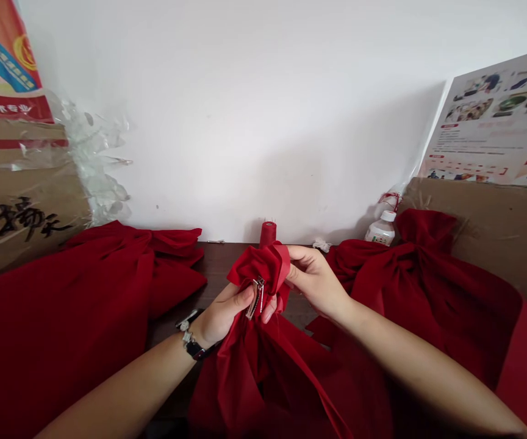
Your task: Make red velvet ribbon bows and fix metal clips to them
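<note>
Gathered red fabric (257, 266) forms a puffed, flower-like bunch in the middle, with long folds (240, 384) hanging below it. My left hand (229, 311) is closed round the neck of the bunch, its thumb in front. A metal hair clip (257, 297) lies at the bunch's neck, beside the left thumb. My right hand (311, 277) pinches the right edge of the bunch between thumb and fingers. Just behind the bunch stands a spool of red thread (268, 233) with several pins or needles stuck in its top.
More red fabric lies at left (108, 274) and a tied red bunch (410, 268) at right. A white bottle (382, 228) stands by the wall. Cardboard boxes (21, 207) flank both sides. Safety pins (215, 241) and a crumpled white scrap (322, 244) lie on the dark table (215, 259).
</note>
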`<state>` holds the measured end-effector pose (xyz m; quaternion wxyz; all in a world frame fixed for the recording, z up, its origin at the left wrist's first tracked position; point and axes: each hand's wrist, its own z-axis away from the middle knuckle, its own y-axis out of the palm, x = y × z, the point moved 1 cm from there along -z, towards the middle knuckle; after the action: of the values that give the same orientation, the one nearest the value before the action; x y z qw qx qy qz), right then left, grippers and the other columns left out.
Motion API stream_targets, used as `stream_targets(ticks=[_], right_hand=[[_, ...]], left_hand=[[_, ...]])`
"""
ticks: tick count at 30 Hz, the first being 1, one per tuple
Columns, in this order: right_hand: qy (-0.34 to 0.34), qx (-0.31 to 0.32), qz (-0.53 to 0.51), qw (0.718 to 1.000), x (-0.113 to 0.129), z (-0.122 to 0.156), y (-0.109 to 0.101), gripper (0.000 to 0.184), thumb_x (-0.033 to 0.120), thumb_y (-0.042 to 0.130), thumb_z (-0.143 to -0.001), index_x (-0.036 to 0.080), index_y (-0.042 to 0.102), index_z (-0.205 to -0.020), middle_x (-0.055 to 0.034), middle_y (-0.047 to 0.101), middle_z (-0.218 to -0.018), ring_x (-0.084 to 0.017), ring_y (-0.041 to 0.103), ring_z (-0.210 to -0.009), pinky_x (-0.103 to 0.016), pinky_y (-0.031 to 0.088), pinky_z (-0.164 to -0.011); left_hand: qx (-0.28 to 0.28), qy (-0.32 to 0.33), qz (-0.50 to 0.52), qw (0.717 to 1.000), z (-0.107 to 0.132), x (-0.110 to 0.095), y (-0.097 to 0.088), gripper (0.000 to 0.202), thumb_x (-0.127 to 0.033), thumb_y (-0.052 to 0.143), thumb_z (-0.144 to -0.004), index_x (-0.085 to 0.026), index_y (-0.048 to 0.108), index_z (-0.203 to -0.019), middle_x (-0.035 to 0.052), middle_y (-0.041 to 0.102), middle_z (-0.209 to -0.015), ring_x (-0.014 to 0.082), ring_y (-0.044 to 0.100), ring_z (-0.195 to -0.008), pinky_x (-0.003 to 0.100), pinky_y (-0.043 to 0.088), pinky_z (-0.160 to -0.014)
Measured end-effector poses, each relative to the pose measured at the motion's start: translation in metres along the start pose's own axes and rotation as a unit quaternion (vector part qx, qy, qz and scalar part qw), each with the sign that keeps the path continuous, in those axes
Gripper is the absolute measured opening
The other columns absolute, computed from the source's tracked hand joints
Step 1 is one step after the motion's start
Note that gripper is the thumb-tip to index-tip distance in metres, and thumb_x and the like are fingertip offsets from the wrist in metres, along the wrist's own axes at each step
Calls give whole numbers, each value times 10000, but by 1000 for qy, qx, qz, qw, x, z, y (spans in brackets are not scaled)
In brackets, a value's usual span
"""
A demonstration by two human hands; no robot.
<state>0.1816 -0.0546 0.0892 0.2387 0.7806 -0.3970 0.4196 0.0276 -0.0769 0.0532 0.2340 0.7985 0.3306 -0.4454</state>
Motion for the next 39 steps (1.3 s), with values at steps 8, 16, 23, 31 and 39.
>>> stream_targets(ticks=[8,16,23,31,39], right_hand=[[70,60,-29,995,12,4,6,119,252,667,-763,139,636,-778,14,587,-635,-104,582,-573,-233,491,-586],[86,-17,-54,995,3,10,15,183,294,725,-757,168,591,-758,26,636,-666,-85,584,-539,-216,478,-549],[52,-7,-82,995,1,12,15,120,245,680,-787,178,581,-801,41,610,-641,-81,593,-533,-198,469,-521],[1,59,-23,998,0,6,4,65,190,553,-788,170,614,-774,11,612,-651,-111,586,-600,-240,488,-585],[-107,130,135,976,8,-1,-5,166,219,527,-898,178,653,-797,-25,613,-875,-77,560,-616,-230,504,-597]], left_hand=[[-4,19,-108,994,2,4,-10,601,-757,529,-708,-157,511,-696,20,482,-691,155,435,-662,295,342,-652],[-45,12,-181,982,1,5,-8,466,-591,675,-720,-162,502,-670,-17,474,-636,121,436,-611,270,372,-621],[-48,23,-167,984,1,4,-7,501,-634,642,-719,-154,509,-662,2,500,-636,125,470,-600,266,395,-591],[-42,57,-152,986,-4,-2,-4,546,-686,619,-691,-153,519,-636,17,510,-615,160,505,-646,305,418,-647],[-28,47,-168,984,-5,-3,-4,582,-733,540,-714,-158,517,-628,24,485,-609,166,479,-616,320,396,-633]])
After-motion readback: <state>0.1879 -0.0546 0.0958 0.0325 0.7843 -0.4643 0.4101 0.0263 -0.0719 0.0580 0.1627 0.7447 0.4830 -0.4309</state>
